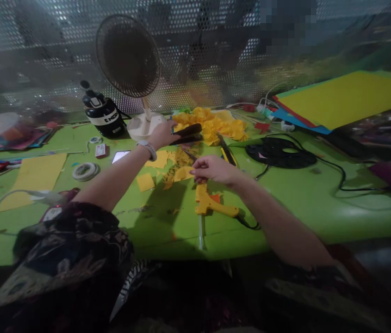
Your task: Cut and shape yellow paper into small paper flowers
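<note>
- One green surface (302, 208) is carrying everything, its edge running nearest the person.
- One yellow glue gun (212, 203) is lying just beyond that edge, below the right hand, with one translucent glue stick (201, 231) pointing towards the person; one orange scrap (215, 198) is showing beside it.
- One small yellow square (145, 182) is lying left of the hands, well apart from the fingers.
- The right hand (212, 170) is holding one curved yellow paper piece (183, 174); thumb and fingers are pinching its right end, while the rest is sticking out leftward past the fingertips.
- One tape roll (86, 171) and one yellow sheet (40, 171) are resting left of the left forearm.
- Yellow scraps (179, 159), too jumbled to count, are lying between the hands.
- One black flat piece (282, 152) is resting right of one yellow-and-black cutter (228, 151).
- One small box (101, 150) is sitting near one phone (121, 156).
- The left hand (163, 134) is reaching farther out, its fingers touching two black handles (189, 134); whether they are clamping them I cannot tell.
- Crinkled yellow paper (212, 124), overlapping beyond counting, is lying just past those handles.
- One bottle (103, 115) and one fan (128, 55) are standing farther back, before one perforated screen (195, 51).
</note>
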### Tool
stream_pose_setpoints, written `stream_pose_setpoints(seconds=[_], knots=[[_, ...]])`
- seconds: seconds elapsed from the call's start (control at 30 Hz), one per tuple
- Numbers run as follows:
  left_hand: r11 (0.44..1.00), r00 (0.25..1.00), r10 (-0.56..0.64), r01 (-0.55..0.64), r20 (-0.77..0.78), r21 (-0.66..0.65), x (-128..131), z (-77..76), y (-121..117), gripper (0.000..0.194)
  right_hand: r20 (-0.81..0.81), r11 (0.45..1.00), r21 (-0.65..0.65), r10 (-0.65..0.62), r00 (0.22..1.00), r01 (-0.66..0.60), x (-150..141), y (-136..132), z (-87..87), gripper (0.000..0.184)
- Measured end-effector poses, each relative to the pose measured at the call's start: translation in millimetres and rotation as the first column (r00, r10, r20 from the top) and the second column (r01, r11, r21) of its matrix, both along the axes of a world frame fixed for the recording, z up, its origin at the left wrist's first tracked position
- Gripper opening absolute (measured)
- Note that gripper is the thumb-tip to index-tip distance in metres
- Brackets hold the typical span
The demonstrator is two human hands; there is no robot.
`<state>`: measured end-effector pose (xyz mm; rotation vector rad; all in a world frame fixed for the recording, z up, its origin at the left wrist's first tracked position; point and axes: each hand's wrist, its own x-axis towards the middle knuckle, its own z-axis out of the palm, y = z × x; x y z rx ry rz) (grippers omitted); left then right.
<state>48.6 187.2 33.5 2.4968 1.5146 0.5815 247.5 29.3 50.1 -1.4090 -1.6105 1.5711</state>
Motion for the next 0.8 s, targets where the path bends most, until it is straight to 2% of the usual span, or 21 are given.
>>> stream_pose_setpoints(seconds=[0.13, 0.37, 0.47, 0.53, 0.63, 0.73, 0.8], knots=[[1.0, 0.998, -0.009, 0.008, -0.057, -0.014, 22, -11.2, 23, 0.062, 0.005, 0.999, -0.027, 0.018, 1.0, -0.018, 0, 0, -1.2, 0.018], [0.996, 0.98, -0.085, 0.079, -0.181, -0.038, 25, -23.3, 43, 0.038, -0.009, 0.998, -0.036, 0.044, 0.999, -0.044, 0, 3, -10.4, 0.015], [0.996, 0.985, -0.09, 0.086, -0.145, -0.034, 24, -18.9, 41, 0.035, -0.016, 0.998, -0.041, 0.04, 0.999, -0.041, 1, 3, -10.6, 0.015], [0.997, 0.992, -0.079, 0.079, -0.103, -0.006, 21, -6.5, 35, 0.037, -0.017, 0.999, -0.039, 0.036, 0.999, -0.037, 0, 2, -9.1, 0.015], [0.996, 0.995, -0.074, 0.078, -0.065, 0.051, 12, 27.0, 13, 0.039, -0.015, 0.998, -0.035, 0.047, 0.999, -0.048, -1, 0, -7.5, 0.016], [0.993, 0.994, -0.078, 0.084, -0.079, 0.077, -9, 66.7, -25, 0.041, -0.014, 0.996, -0.038, 0.079, 0.997, -0.079, -4, -2, -8.7, 0.015], [0.987, 0.992, -0.087, 0.099, -0.096, 0.123, -30, 86.9, -58, 0.041, -0.026, 0.993, -0.037, 0.11, 0.994, -0.111, -5, -2, -10.0, 0.014]])
